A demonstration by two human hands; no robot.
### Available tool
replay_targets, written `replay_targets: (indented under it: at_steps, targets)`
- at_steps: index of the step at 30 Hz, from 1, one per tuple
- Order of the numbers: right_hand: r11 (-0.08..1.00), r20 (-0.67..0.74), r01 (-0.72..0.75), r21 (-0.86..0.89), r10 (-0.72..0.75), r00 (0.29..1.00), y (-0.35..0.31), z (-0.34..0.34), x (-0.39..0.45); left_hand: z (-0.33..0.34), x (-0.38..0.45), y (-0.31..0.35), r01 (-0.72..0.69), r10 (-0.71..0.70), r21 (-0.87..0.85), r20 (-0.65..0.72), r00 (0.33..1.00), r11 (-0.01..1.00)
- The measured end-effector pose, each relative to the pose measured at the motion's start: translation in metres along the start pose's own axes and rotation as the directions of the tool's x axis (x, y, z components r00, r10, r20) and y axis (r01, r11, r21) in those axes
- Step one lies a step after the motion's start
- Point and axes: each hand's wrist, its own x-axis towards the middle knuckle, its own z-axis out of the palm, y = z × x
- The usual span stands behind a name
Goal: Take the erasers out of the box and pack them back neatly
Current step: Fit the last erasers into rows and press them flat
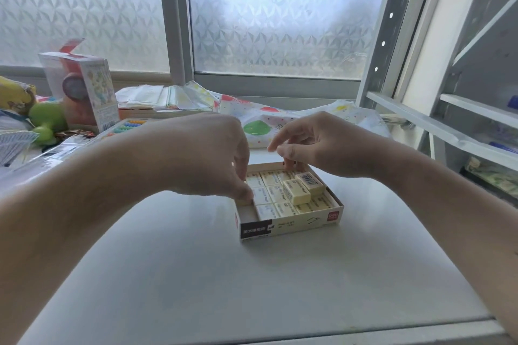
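- Cream-yellow erasers (269,193) lie in flat rows inside the cardboard eraser box (291,225), which sits on the grey table (224,274).
- Left hand (201,154): fingertips curled down at the box's left wall, touching the eraser beside an empty slot at the near-left corner. Whether they pinch it cannot be told.
- Right hand (322,145): hovers over the box's far edge, fingers loosely bent and holding nothing; thumb and forefinger stand apart.
- Two loose erasers (304,187) rest tilted on top of the packed layer, toward the box's right side; one shows a barcode label.
- Judged step: seating erasers into the layer. Slide the left-side eraser flat against its neighbours and steady the box wall, so the rows do not shift.
- The two stacked erasers probably need lifting clear before the remaining gap can be filled.
- Behind the box: patterned wrapping sheets (280,120). To the far left of the box: a toy carton (84,89), a green toy (46,123), and a bead abacus (126,124), all well apart from it.
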Motion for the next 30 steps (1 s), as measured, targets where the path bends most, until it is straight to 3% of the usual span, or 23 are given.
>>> replay_targets:
  at_steps: [2, 7, 17, 21, 27, 30]
  targets:
    - [1.0, 0.005, 0.003, -0.005, -0.003, 1.0, -0.001, -0.001, -0.001, 0.0, 0.001, -0.003, 0.011, -0.011, -0.014, 0.031, 0.999, 1.0]
    - [0.998, 0.046, 0.059, -0.036, -0.057, 0.997, -0.006, -0.009, -0.005, 0.007, 0.009, -0.006, 0.107, -0.063, -0.28, 0.162, 0.985, 0.954]
    - [0.97, 0.329, 0.023, -0.241, 0.059, 0.943, -0.016, -0.027, -0.015, 0.01, 0.017, -0.018, 0.074, -0.047, -0.396, 0.077, 0.996, 0.915]
    - [0.97, 0.315, 0.014, -0.242, 0.065, 0.947, -0.017, -0.025, -0.016, 0.01, 0.019, -0.019, 0.07, -0.041, -0.405, 0.081, 0.996, 0.911]
    - [0.991, 0.217, 0.112, -0.072, -0.094, 0.972, -0.017, -0.016, -0.013, 0.01, 0.02, -0.021, 0.106, -0.041, -0.437, 0.155, 0.987, 0.893]
    - [0.99, 0.196, 0.136, -0.039, -0.126, 0.972, -0.016, -0.014, -0.012, 0.007, 0.023, -0.021, 0.094, -0.052, -0.48, 0.1, 0.994, 0.872]
